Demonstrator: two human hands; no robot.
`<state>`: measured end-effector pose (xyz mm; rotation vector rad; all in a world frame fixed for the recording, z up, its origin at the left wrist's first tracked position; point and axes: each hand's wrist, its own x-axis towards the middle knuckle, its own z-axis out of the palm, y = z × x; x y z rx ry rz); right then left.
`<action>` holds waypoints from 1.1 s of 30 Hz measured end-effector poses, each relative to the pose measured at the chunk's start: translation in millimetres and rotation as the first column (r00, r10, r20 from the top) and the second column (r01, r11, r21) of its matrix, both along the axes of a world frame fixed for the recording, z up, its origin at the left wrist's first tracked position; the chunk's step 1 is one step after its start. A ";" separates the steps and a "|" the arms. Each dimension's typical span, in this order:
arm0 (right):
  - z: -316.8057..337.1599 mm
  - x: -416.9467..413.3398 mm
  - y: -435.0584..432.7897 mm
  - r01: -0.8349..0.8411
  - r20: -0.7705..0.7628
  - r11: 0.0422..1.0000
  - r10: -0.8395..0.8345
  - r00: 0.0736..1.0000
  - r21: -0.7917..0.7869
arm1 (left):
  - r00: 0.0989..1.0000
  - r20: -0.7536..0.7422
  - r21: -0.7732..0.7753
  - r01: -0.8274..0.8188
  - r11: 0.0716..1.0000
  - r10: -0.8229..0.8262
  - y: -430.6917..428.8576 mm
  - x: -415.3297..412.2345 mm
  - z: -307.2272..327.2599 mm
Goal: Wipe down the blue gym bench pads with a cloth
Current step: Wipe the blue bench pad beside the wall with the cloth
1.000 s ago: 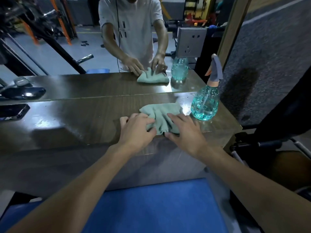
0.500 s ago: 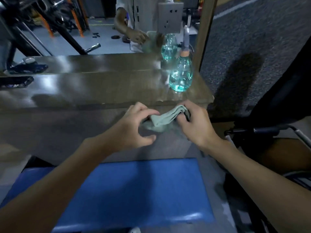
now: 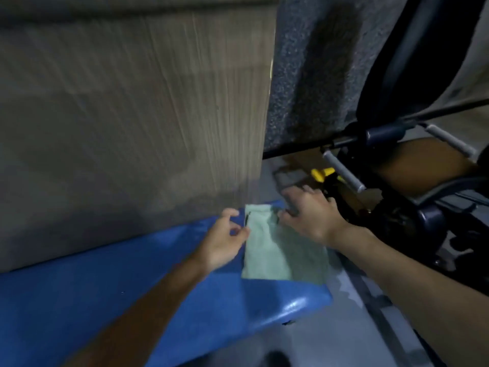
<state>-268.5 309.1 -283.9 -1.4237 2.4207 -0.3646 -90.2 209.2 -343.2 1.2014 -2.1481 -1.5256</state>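
My pale green rectangular cloth (image 3: 280,250) lies spread flat on the blue vinyl bench pad (image 3: 132,282), at the pad's right-hand end, with its far short edge up against the pad's far edge where the grey wood-grain cabinet side (image 3: 132,115) rises behind it. The cloth's near right corner reaches almost to the pad's right edge.

My left hand (image 3: 225,239) sits at the cloth's far left corner, thumb and forefinger pinched on the hem there, the other fingers curled loosely. My right hand (image 3: 309,213) is at the far right corner, and its fingers look bent down onto the hem. The blur keeps me from saying whether they truly clamp it or only press on it.

What matters for the wipe is how the cloth lies. Its long axis runs from my hands back toward me, across the pad's width, while the pad itself stretches away to my left. All the unwiped blue lies leftward of the cloth, so I judge the stroke should go that way, along the pad's length. My left hand is the nearer one to that stretch and would lead, but first it must flatten on top of the cloth rather than pinch its corner. The black metal frame with the yellow knob (image 3: 321,173) stands just beyond my right hand, off the pad's right end, so that side gives little room.
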 end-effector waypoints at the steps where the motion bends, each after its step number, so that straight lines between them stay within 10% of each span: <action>1: -33.6 3.6 0.5 0.021 -0.075 0.999 -0.018 0.997 0.040 | 0.996 0.089 -0.101 0.038 0.994 -0.029 -4.6 2.8 -38.2; 8: -238.1 34.7 1.8 -0.189 -0.233 0.973 0.215 0.948 0.131 | 0.864 0.482 -0.524 0.416 0.743 -0.144 -19.5 22.1 -197.0; 14: -282.8 30.2 -3.3 -0.212 -0.308 0.977 0.210 0.928 0.025 | 0.863 0.502 -0.706 0.444 0.551 -0.054 -18.4 17.4 -215.9; 33: -286.0 21.1 75.3 -0.172 -0.334 0.977 0.204 0.920 0.123 | 0.743 0.660 -0.513 0.554 0.656 -0.112 4.0 15.1 -202.7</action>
